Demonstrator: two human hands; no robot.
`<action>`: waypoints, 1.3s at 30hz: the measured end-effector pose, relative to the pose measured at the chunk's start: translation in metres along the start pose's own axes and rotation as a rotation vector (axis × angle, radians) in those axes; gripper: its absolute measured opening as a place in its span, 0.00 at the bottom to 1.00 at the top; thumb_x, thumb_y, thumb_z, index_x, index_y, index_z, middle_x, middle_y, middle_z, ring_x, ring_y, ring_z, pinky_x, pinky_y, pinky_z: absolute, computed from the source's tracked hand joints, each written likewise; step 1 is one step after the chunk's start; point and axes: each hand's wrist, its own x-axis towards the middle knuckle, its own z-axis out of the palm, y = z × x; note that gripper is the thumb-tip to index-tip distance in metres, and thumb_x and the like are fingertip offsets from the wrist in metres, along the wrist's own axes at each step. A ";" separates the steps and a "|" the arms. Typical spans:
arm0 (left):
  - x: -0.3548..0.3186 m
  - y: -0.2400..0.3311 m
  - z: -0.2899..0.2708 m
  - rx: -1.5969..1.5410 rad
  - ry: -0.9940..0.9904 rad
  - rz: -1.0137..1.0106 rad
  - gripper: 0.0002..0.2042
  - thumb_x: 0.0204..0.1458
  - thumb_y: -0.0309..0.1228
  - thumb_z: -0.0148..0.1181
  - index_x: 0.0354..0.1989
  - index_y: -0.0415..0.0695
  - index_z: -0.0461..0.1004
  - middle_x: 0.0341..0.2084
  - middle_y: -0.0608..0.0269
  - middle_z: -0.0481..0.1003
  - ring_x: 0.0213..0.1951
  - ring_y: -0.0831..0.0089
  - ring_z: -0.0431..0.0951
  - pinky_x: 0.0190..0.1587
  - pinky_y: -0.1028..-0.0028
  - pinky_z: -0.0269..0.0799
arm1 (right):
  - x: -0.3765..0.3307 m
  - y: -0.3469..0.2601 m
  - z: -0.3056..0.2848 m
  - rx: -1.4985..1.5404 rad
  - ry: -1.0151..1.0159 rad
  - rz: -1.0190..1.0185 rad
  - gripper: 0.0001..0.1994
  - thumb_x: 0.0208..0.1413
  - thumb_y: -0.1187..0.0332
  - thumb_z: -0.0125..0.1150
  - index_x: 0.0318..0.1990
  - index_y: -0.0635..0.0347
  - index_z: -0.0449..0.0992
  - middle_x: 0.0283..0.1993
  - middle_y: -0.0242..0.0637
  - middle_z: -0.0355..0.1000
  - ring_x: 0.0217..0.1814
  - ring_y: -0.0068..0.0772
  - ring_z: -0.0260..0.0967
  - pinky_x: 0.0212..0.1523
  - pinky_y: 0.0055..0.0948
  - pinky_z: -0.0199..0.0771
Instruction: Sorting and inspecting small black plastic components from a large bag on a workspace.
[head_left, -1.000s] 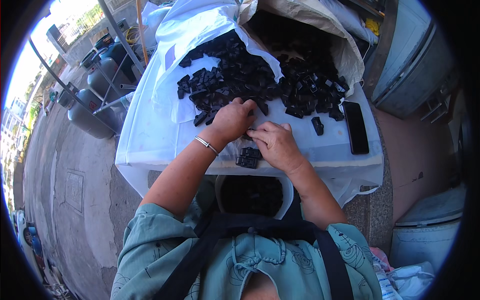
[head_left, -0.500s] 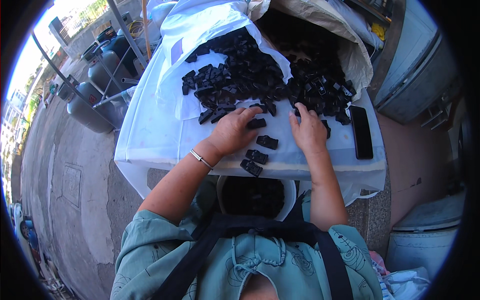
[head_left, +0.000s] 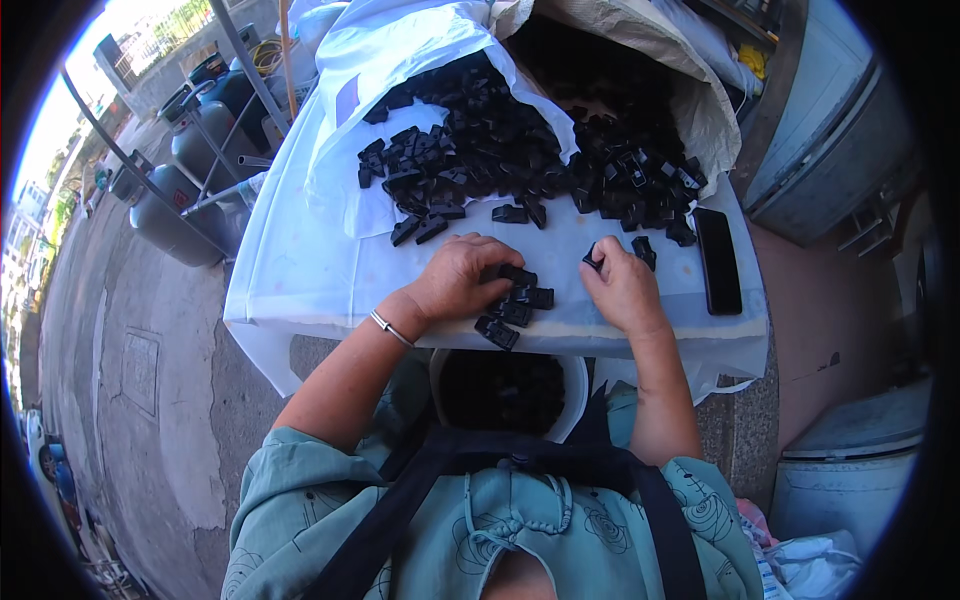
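Observation:
My left hand [head_left: 462, 277] is closed with thumb and fingers on a small black plastic part [head_left: 517, 274], at the top of a short column of similar black parts [head_left: 512, 313] near the table's front edge. To the right, my right hand [head_left: 622, 288] pinches another small black part [head_left: 592, 257] between thumb and forefinger, mostly covered by the fingers. A loose part [head_left: 643, 252] lies just beyond that hand. Farther back, a heap of the same black parts [head_left: 470, 150] spills from a white sack [head_left: 370, 60], and more lie at the mouth of a beige sack [head_left: 715, 120].
A black phone [head_left: 717, 262] rests at the table's right side. Below the front edge stands a white bucket [head_left: 578, 400] holding dark parts. Grey gas cylinders [head_left: 175, 215] stand beyond the table on the left, and a metal cabinet [head_left: 850, 150] is at the right.
My left hand has drawn a part nearer, closing up the column. My right hand has pulled back from the heap with a part, its fingers now curled.

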 end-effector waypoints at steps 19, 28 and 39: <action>-0.001 0.003 0.007 -0.073 0.049 -0.206 0.30 0.40 0.25 0.70 0.55 0.46 0.68 0.35 0.61 0.79 0.34 0.67 0.79 0.38 0.71 0.75 | 0.002 -0.018 0.023 0.416 0.078 -0.403 0.15 0.52 0.79 0.58 0.48 0.59 0.77 0.46 0.45 0.73 0.43 0.42 0.75 0.43 0.31 0.76; -0.001 0.004 0.010 -0.057 0.102 -0.168 0.27 0.41 0.25 0.67 0.54 0.43 0.69 0.36 0.55 0.78 0.35 0.63 0.80 0.39 0.70 0.76 | -0.017 -0.033 0.026 0.051 0.109 -0.550 0.13 0.53 0.72 0.59 0.46 0.54 0.79 0.45 0.37 0.74 0.47 0.38 0.72 0.47 0.37 0.67; 0.027 -0.027 0.011 0.336 0.212 -0.234 0.17 0.48 0.27 0.62 0.48 0.43 0.73 0.40 0.53 0.76 0.34 0.59 0.78 0.39 0.68 0.75 | -0.015 -0.017 0.019 0.007 0.204 -0.399 0.14 0.55 0.65 0.59 0.48 0.55 0.77 0.46 0.41 0.74 0.50 0.42 0.70 0.50 0.40 0.65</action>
